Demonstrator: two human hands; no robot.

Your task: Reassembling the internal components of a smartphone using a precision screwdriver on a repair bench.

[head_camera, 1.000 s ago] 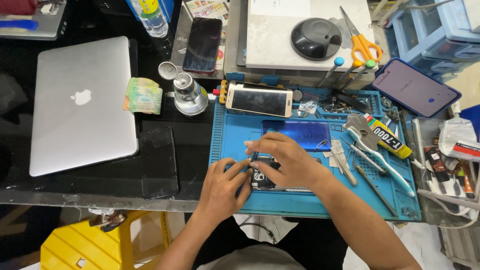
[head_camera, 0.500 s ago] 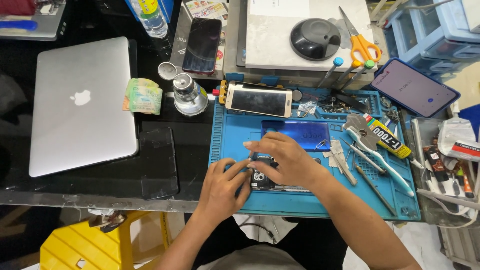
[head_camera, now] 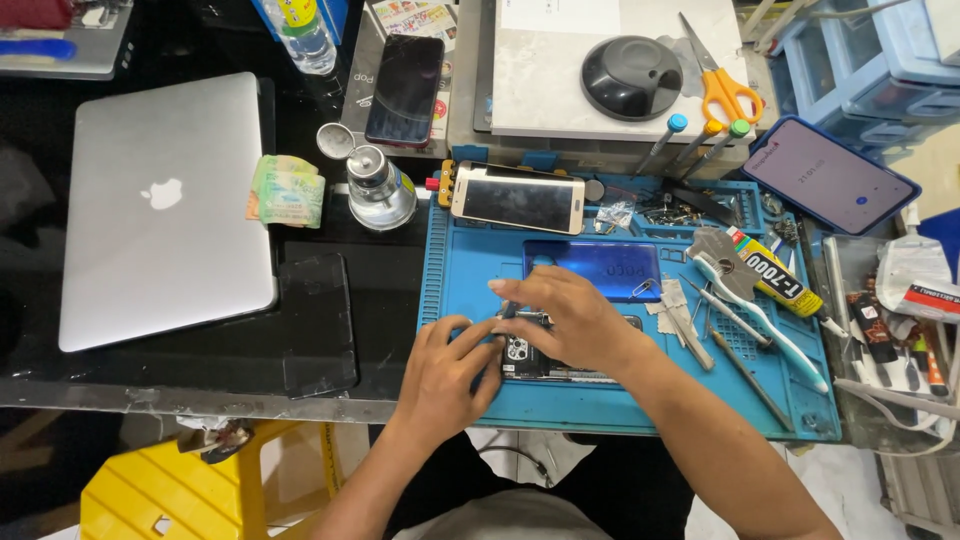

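- A shut silver laptop (head_camera: 165,210) lay far left on the black table (head_camera: 330,215), away from the hands, so it was out of the way.
- A little wad of green paper money (head_camera: 287,190) sat just beside the laptop, and a small shiny metal bottle (head_camera: 380,188) stood next to that, near the mat's top corner where a hand could get it.
- A blue work mat (head_camera: 470,290) covered the middle of the table. Its soft top kept small parts from rolling off.
- The left hand (head_camera: 440,375) pressed on the near left end of the opened phone (head_camera: 535,358), fingers bent down on it. It was pinning the phone flat, not lifting it.
- The opened phone lay on the front part of the mat, under both hands, with its camera part showing between them.
- The right hand (head_camera: 570,320) lay across the top of the phone. Its fingers were pinched around a thin dark tool (head_camera: 508,312), tip pointing down at the phone. I could not tell what kind of tool it was.
- A blue phone back cover (head_camera: 595,268) lay just behind the hands, set aside flat.
- A white phone (head_camera: 518,198) lay at the mat's back edge, screen up.
- Tweezers and a glue tube (head_camera: 775,280) lay on the right of the mat, close by.
- Orange scissors (head_camera: 722,85) rested farther back on a white block.
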